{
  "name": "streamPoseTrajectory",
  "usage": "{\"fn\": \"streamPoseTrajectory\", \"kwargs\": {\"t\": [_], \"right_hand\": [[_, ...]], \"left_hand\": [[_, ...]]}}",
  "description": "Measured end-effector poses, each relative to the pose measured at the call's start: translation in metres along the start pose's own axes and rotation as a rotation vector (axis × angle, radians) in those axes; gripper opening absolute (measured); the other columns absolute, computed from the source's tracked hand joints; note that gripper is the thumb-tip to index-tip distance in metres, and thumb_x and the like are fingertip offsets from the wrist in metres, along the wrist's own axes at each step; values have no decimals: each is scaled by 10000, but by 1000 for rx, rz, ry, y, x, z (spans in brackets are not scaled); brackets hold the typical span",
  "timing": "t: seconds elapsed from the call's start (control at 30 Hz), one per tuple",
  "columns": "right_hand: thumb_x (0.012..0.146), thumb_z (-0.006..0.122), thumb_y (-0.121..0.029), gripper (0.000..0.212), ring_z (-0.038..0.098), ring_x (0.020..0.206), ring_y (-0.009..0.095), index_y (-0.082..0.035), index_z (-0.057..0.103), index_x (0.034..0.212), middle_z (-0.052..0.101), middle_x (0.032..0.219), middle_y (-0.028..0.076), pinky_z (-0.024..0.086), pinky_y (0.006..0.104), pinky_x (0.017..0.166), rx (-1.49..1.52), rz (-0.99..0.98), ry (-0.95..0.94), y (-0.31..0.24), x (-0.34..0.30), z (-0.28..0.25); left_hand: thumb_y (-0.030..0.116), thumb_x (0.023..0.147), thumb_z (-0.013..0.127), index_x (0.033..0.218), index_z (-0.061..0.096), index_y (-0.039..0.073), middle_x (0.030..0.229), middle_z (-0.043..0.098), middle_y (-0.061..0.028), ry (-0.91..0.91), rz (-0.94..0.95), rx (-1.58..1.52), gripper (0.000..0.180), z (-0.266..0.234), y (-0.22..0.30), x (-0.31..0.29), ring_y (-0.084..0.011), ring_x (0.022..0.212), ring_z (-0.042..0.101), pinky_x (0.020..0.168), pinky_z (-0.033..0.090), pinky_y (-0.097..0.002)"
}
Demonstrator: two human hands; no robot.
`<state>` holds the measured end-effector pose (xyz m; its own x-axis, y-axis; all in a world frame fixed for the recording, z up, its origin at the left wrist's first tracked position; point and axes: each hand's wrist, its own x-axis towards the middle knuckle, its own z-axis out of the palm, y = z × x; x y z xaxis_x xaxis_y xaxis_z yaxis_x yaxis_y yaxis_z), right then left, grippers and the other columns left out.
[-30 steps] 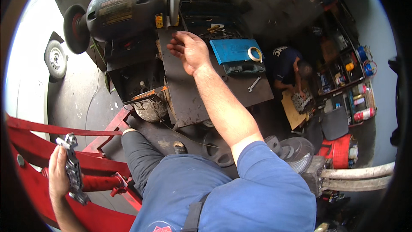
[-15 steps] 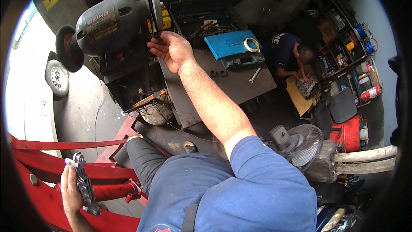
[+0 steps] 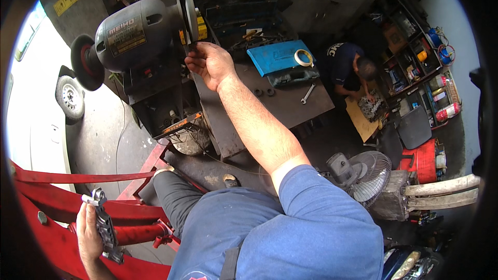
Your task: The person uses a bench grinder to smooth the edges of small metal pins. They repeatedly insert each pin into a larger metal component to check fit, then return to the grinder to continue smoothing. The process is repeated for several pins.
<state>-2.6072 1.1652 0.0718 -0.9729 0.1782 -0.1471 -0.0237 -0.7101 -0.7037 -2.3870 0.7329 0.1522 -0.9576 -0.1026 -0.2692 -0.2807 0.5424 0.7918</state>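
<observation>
My left hand [image 3: 89, 236] is at the lower left, its fingers closed around a silver-grey cast metal part [image 3: 106, 228] with holes and lugs, held upright. Stretched out ahead, my right hand [image 3: 212, 67] has its fingers curled just under the wheel [image 3: 190, 13] of a grey bench grinder [image 3: 127, 31]. Its fingertips meet at a small dark piece by the wheel guard; what that piece is, and whether I grip it, is too small to make out. The grinder's other end carries a dark, round brush-like wheel [image 3: 85, 61].
A metal workbench [image 3: 290, 105] bears a blue case [image 3: 277, 55], a tape roll [image 3: 304, 57], a wrench [image 3: 308, 93] and two dark rings. Red lift-like beams [image 3: 78, 176] cross at left beside a white vehicle [image 3: 36, 135]. A fan [image 3: 368, 176] and a crouching co-worker [image 3: 345, 65] are at right.
The whole view has shifted slightly, grinder and bench moving a little right and down in it. Both hands keep nearly the same places and grips.
</observation>
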Motion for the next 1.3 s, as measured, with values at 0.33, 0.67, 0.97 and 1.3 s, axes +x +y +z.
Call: {"fn": "streamPoseTrajectory", "kwargs": {"t": [0.33, 0.67, 0.97, 1.3], "right_hand": [[953, 546, -180, 166, 660, 753, 195, -24, 591, 988, 622, 831, 72, 566, 321, 662, 22, 64, -64, 5, 5, -6], [954, 518, -124, 103, 622, 705, 222, -32, 541, 993, 591, 820, 93, 525, 358, 631, 70, 73, -26, 3, 1, -1], [951, 524, -121, 106, 606, 678, 218, -30, 535, 1005, 575, 800, 94, 534, 360, 639, 76, 72, -16, 2, 2, -2], [966, 497, -148, 123, 607, 670, 203, -35, 547, 965, 579, 771, 69, 528, 339, 624, 64, 112, 6, 1, 1, 1]], "left_hand": [[371, 1038, 425, 1259, 528, -30, 986, 571, -93, -103, -172, -104, 470, -7, 13, -5, -162, 908, 537, 817, 435, -288], [402, 1029, 431, 1238, 519, -13, 852, 555, -61, -32, 30, 69, 472, 2, 9, -2, -118, 615, 572, 550, 468, -255], [434, 1017, 440, 1231, 501, 0, 792, 545, -52, -51, 40, 22, 488, 9, 20, -5, -126, 522, 590, 443, 466, -251], [443, 1015, 436, 1244, 495, -2, 804, 557, -68, -72, 63, 31, 503, 5, 10, -6, -137, 507, 596, 432, 469, -258]]}}
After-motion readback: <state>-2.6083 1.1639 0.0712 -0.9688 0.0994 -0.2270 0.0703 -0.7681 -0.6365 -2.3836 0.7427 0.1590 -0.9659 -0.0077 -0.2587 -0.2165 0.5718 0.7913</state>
